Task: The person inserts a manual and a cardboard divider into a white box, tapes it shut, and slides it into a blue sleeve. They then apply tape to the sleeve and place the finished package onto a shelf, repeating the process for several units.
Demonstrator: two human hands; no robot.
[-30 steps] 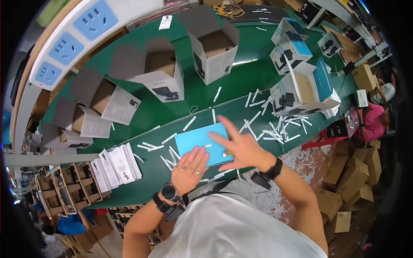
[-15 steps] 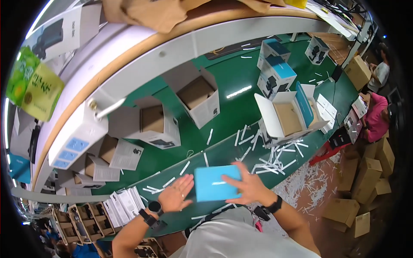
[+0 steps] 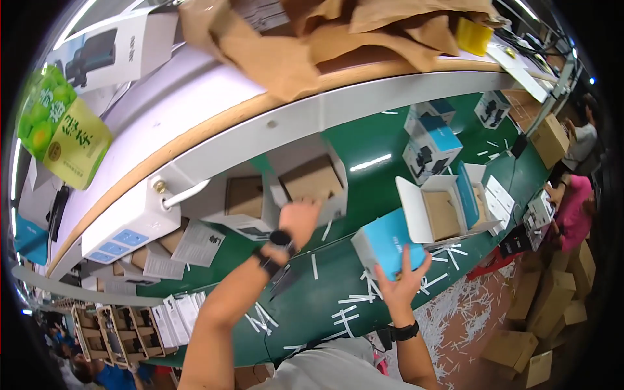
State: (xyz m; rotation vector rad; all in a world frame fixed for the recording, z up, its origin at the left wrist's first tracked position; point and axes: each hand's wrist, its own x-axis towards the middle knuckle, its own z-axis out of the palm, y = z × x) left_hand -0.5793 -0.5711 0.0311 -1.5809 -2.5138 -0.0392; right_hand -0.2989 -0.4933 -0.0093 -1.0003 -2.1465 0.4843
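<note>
A closed box with a blue top (image 3: 385, 246) and white printed sides stands on the green bench, left of an open white box (image 3: 432, 211) with a brown insert and a raised blue flap. My right hand (image 3: 402, 286) grips the blue-topped box, fingers on its top and near edge. Farther left, my left hand (image 3: 301, 220) reaches to the near side of another open white box (image 3: 335, 207) with a brown cardboard insert. Its fingers are blurred and partly hidden, so I cannot tell their grip. A second open box (image 3: 244, 223) stands beside that wrist.
White paper strips (image 3: 348, 317) litter the green bench (image 3: 299, 299). Finished-looking boxes (image 3: 434, 146) stand farther back. A shelf (image 3: 214, 133) with brown paper (image 3: 273, 62) runs overhead, a white socket block (image 3: 130, 224) under it. Cardboard cartons (image 3: 513, 351) lie at right; two people work beyond.
The blue-topped box has moved right and away from me with my right hand, beside the open box. My left hand has gone from beside it to the far open box. My view has shifted.
</note>
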